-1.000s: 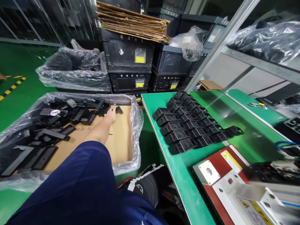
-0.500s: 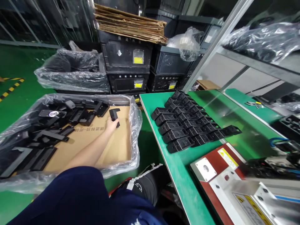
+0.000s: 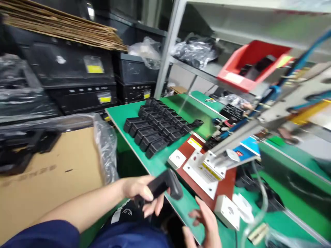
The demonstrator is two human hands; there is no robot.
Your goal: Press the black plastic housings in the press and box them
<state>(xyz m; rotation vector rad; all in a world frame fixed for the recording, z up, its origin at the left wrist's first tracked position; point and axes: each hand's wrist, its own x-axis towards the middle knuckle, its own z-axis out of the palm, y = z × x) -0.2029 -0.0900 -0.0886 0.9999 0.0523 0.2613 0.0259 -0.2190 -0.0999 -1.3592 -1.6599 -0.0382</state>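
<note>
My left hand (image 3: 141,194) is closed around a black plastic part (image 3: 165,184) and holds it at the near edge of the green table (image 3: 121,115). My right hand (image 3: 204,224) is just below and to the right of the part, fingers spread, holding nothing. Several black plastic housings (image 3: 155,129) lie in rows on the table beyond the hands. To the left is the cardboard box (image 3: 51,172) lined with clear plastic, with more black parts (image 3: 18,148) along its far side.
A red and white press fixture (image 3: 204,168) with a metal arm sits on the table just right of my hands. Black crates (image 3: 77,75) topped with flat cardboard stand behind. A metal shelf holds a red bin (image 3: 248,62) and bagged parts.
My left hand lifted a black part out of the box and brought it back to the table edge. My head turned right, bringing the press and my right hand into view.
</note>
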